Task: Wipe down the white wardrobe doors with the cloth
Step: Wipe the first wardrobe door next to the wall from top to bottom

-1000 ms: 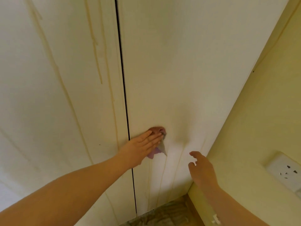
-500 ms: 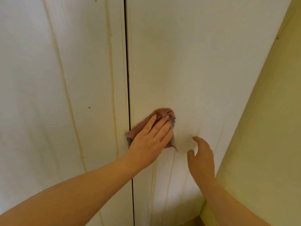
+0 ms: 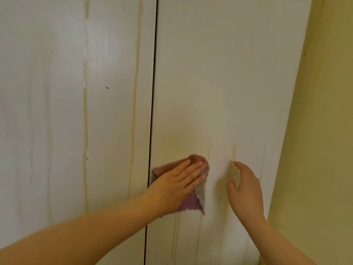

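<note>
Cloth (image 3: 191,204) under flat left hand (image 3: 177,186), right hand (image 3: 246,190) slack beside it, yellow wall (image 3: 321,131) near.

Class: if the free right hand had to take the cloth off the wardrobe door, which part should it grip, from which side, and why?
Probably the loose lower corner of the cloth, pinched from the right and below. That flap hangs clear beneath the left hand, whose flat fingers cover the upper part; the right hand is open beside it.
</note>
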`<state>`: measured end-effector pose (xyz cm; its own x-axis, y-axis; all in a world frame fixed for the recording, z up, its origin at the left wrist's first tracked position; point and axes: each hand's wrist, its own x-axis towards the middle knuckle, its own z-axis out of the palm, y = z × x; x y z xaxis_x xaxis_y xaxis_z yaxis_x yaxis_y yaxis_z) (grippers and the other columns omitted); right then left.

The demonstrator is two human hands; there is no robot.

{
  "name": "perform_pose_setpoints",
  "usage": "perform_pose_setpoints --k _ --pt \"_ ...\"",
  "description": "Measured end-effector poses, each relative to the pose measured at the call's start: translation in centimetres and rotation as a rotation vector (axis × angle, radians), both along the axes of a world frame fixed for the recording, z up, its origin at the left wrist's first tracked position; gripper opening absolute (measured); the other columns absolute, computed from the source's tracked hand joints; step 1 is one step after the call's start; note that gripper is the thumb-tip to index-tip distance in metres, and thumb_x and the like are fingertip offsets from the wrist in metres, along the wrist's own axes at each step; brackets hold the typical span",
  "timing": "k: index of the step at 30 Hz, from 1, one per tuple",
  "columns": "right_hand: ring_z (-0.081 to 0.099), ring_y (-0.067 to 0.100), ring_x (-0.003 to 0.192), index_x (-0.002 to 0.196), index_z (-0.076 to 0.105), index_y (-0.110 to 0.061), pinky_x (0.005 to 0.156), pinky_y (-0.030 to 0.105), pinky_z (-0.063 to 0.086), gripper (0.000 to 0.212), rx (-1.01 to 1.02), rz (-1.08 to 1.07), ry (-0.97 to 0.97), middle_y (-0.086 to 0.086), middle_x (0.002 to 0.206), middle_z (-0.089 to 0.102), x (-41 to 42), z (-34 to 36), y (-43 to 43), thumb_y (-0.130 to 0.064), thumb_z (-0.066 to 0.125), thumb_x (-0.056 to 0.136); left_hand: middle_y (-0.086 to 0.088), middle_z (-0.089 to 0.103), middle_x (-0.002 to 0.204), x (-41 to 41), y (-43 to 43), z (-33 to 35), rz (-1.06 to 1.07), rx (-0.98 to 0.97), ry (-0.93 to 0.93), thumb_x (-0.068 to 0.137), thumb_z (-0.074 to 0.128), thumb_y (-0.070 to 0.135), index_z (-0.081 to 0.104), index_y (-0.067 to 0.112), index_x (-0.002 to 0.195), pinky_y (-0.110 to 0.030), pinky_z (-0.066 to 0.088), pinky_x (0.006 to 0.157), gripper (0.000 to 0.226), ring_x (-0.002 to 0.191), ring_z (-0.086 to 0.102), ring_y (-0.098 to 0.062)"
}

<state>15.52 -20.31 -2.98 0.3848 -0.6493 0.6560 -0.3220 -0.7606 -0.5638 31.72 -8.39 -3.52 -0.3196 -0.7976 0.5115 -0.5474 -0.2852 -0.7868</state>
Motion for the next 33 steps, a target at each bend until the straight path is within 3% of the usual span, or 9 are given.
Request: perform_pose_setpoints --k 6,10,12,18,23,26,29,31,33 --pt "0.035 0.019 0.131 0.138 0.038 -0.015 0.106 0.029 0.028 0.05 -0.013 0.038 -0.023 -0.001 0.143 0.039 -1.5 2.6 -0.8 -0.006 0.046 0.089 -0.013 0.031 0.145 0.2 0.2 5.3 -0.019 -0.31 0.143 0.09 0.033 0.034 0.039 0.004 0.137 -0.041 0.007 0.116 0.056 0.135 0.027 -0.028" --pt "0.037 0.019 0.128 0.137 0.04 -0.015 0.102 0.026 0.028 0.049 0.005 0.068 0.004 -0.002 0.142 0.041 -1.7 1.7 -0.9 -0.006 0.047 0.089 -0.011 0.048 0.139 -0.5 0.0 0.5 0.022 0.025 0.034 0.082 0.031 0.033 0.05 0.009 0.131 -0.042 -0.001 0.118 0.058 0.137 0.032 -0.024" --pt "0.037 0.019 0.129 0.137 0.039 -0.015 0.103 0.028 0.029 0.049 0.025 0.068 0.012 -0.001 0.142 0.041 -2.2 1.4 -1.0 -0.006 0.047 0.089 -0.006 0.045 0.14 -0.1 0.6 1.4 0.016 0.11 -0.034 0.084 0.03 0.036 0.053 0.013 0.131 -0.039 0.0 0.119 0.057 0.134 0.036 -0.018" --pt "0.039 0.019 0.128 0.135 0.041 -0.014 0.104 0.033 0.032 0.047 0.026 0.06 0.004 -0.001 0.14 0.043 -3.3 1.4 -1.5 -0.006 0.047 0.089 -0.013 0.032 0.144 -0.1 -0.5 6.4 0.06 -0.27 0.076 0.091 0.033 0.038 0.039 0.005 0.137 -0.042 0.008 0.116 0.057 0.135 0.028 -0.029" --pt "0.037 0.016 0.129 0.136 0.04 -0.017 0.104 0.028 0.03 0.048 0.053 0.098 0.075 -0.003 0.142 0.041 -3.7 0.1 -0.4 -0.008 0.046 0.09 -0.007 0.033 0.143 -0.3 0.0 1.7 0.088 0.237 -0.126 0.084 0.025 0.041 0.055 0.016 0.132 -0.039 -0.001 0.118 0.061 0.135 0.036 -0.018" --pt "0.037 0.014 0.129 0.136 0.04 -0.019 0.103 0.025 0.029 0.047 0.05 0.129 0.089 -0.006 0.141 0.041 -4.1 -0.1 -0.2 -0.008 0.046 0.091 -0.012 0.051 0.137 -0.6 -0.8 6.2 0.074 0.048 -0.074 0.084 0.033 0.04 0.058 0.01 0.129 -0.039 0.006 0.114 0.059 0.126 0.05 -0.027" --pt "0.039 0.015 0.128 0.134 0.041 -0.019 0.103 0.028 0.032 0.046 0.076 0.114 0.048 -0.005 0.14 0.043 -4.6 0.3 -0.8 -0.008 0.046 0.09 -0.016 0.049 0.139 -1.5 -2.6 9.1 0.15 -0.194 0.019 0.088 0.031 0.039 0.05 0.006 0.134 -0.041 0.008 0.114 0.06 0.13 0.045 -0.032" --pt "0.04 0.016 0.127 0.134 0.043 -0.019 0.103 0.031 0.034 0.045 0.083 0.102 0.043 -0.004 0.139 0.044 -4.9 0.3 -1.1 -0.007 0.046 0.09 -0.013 0.052 0.137 -2.0 -3.4 6.0 0.147 -0.072 0.001 0.085 0.031 0.036 0.054 0.008 0.132 -0.043 0.008 0.114 0.059 0.13 0.045 -0.031" --pt "0.04 0.017 0.127 0.134 0.042 -0.018 0.104 0.033 0.035 0.045 0.087 0.094 0.049 -0.004 0.139 0.044 -5.4 0.2 -1.2 -0.008 0.046 0.09 -0.005 0.049 0.14 -2.1 -3.0 2.6 0.147 0.233 -0.121 0.085 0.033 0.036 0.052 0.014 0.134 -0.043 0.001 0.116 0.058 0.134 0.041 -0.025"
